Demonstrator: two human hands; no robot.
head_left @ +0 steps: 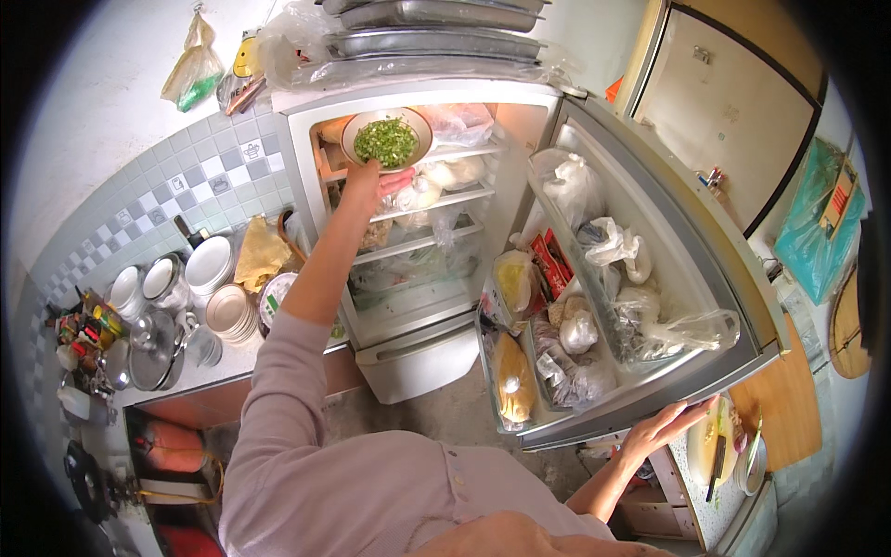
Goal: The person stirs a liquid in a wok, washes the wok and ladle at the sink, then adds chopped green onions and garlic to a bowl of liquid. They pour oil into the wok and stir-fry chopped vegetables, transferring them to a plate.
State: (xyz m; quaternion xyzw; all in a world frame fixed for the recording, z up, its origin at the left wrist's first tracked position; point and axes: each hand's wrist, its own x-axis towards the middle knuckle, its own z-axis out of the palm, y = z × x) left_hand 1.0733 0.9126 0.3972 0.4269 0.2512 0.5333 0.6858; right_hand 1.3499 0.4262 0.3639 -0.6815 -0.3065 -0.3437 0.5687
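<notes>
My left hand (379, 182) grips a bowl (422, 157) from below, at the upper part of an open refrigerator (362, 338). Chopped green onions (386, 143) fill much of the bowl. Behind and below it, wire or glass shelves (445, 202) carry several knotted plastic bags (456, 173). My right hand (668, 425) lies flat against the outer edge of the refrigerator door (724, 379), fingers stretched out. The door stands wide, and its bins hold bagged food (574, 184), a red packet (550, 264) and a yellow-orange bagged item (514, 390).
Left of the refrigerator, a counter (202, 376) bears stacked bowls (228, 310), plates (209, 261) and a glass pot lid (150, 351). Metal trays (438, 42) are piled on the refrigerator top. At right, chopsticks (717, 459) rest across a dish (699, 445) beside a wooden board (779, 404).
</notes>
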